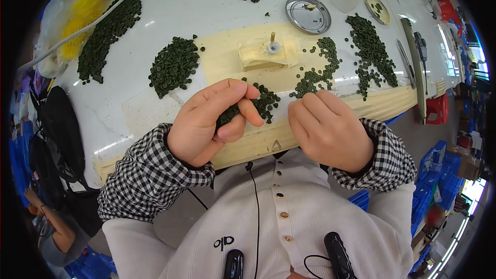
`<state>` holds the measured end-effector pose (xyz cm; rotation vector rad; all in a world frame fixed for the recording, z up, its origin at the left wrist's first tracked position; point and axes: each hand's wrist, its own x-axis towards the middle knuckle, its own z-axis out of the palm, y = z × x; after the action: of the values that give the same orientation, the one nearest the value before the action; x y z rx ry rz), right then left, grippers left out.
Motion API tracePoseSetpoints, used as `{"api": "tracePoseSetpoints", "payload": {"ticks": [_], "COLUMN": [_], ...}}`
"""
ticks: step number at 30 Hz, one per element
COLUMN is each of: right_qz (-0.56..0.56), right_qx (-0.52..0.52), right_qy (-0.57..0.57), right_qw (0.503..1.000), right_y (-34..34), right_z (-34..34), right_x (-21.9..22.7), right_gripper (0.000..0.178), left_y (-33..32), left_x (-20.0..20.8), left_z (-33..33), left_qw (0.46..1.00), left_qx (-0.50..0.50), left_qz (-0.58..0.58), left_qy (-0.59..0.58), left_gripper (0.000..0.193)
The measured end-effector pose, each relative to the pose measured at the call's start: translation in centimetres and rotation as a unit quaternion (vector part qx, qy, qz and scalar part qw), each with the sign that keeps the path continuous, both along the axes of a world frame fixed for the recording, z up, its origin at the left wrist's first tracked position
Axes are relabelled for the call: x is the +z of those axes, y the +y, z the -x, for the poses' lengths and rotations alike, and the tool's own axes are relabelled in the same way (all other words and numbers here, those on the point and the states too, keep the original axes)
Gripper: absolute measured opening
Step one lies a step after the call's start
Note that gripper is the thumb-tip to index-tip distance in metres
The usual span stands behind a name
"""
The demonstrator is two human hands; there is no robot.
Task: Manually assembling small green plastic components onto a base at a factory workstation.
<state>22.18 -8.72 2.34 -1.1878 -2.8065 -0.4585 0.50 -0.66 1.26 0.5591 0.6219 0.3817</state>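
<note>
Cupping green discs at table edge

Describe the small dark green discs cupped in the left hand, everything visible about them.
The small dark green discs are round, flat, button-like pieces with a matte, dull look. A loose cluster of them lies in the curled left hand, between the palm, fingers and thumb, partly hidden by them. They sit just in front of a similar pile of discs on the white table. The right hand is close by and does not touch them.
</note>
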Motion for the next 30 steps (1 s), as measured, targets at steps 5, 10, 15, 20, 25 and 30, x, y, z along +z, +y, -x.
{"api": "tracePoseSetpoints", "payload": {"ticks": [5, 10, 15, 20, 25, 30], "right_qz": [-0.022, -0.025, -0.006, -0.025, 0.092, 0.215], "right_qx": [0.013, 0.022, 0.031, 0.010, -0.039, -0.112], "right_qy": [-0.078, -0.098, -0.144, -0.080, 0.284, 0.553], "right_qw": [0.997, 0.995, 0.989, 0.996, 0.954, 0.797], "right_y": [0.1, 0.1, 0.6, 1.2, 2.2, 1.1], "right_z": [0.7, 0.7, 1.5, 1.0, -0.8, 0.3], "right_x": [0.4, 0.3, 1.1, 0.5, 0.0, 0.5], "right_gripper": [0.010, 0.012, 0.013, 0.012, 0.009, 0.012], "left_y": [-0.2, -0.2, -0.1, 0.0, -0.2, -0.3], "left_x": [-0.5, -0.5, -0.5, -0.7, -0.8, -0.4], "left_z": [0.0, 0.0, 0.1, -0.1, 0.2, -0.1], "left_qw": [1.000, 1.000, 1.000, 0.999, 0.999, 1.000], "left_qx": [0.003, -0.003, 0.002, 0.018, 0.011, 0.004], "left_qz": [-0.002, -0.024, -0.009, 0.001, 0.002, -0.002], "left_qy": [-0.007, -0.002, -0.021, -0.036, -0.037, -0.024], "left_gripper": [0.023, 0.026, 0.024, 0.021, 0.020, 0.019]}}
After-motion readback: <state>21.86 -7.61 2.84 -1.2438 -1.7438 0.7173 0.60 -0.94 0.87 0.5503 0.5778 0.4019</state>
